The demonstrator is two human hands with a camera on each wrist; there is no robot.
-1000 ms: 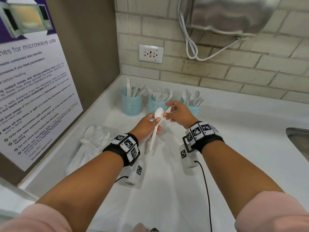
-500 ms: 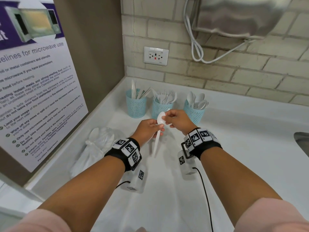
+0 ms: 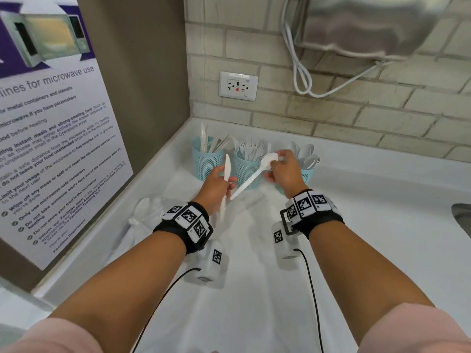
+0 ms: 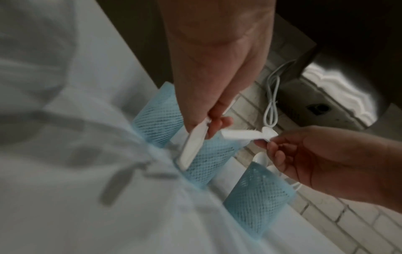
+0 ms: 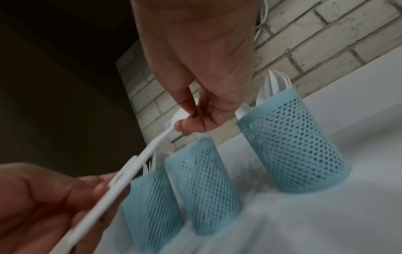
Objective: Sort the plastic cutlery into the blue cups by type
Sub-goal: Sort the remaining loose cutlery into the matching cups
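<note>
From the head view, three blue mesh cups are standing in a row at the back of the white counter [image 3: 382,200]: the left cup [image 3: 207,161] is holding knives, the middle cup [image 3: 244,169] is holding forks, and the right cup [image 3: 309,174] is holding spoons; the pieces in each are too crowded to count. The left hand [image 3: 216,186] is pinching one white knife [image 3: 225,182] at mid-length, blade pointing up, in front of the left and middle cups. The right hand [image 3: 285,171] is pinching one white spoon [image 3: 257,174] by its bowl, with the handle slanting down toward the left hand. One clear plastic bag [image 3: 142,222] is lying on the counter to the left, with one spoon shape showing inside. One poster, one wall socket and one steel appliance with a looped white cord are sitting around the corner.

From the left wrist view, the left hand's fingers [image 4: 219,123] are closing on the knife [image 4: 193,146], which is crossing in front of the middle cup [image 4: 208,163]. The right hand [image 4: 322,159] is holding the spoon [image 4: 245,134] between thumb and fingertips. All three cups are showing.

From the right wrist view, the right hand's fingers [image 5: 187,127] are gripping the spoon's bowl, and the spoon [image 5: 147,153] is running down to the left hand [image 5: 43,202], which is holding the knife [image 5: 95,204]. Three cups are lining up behind them.
</note>
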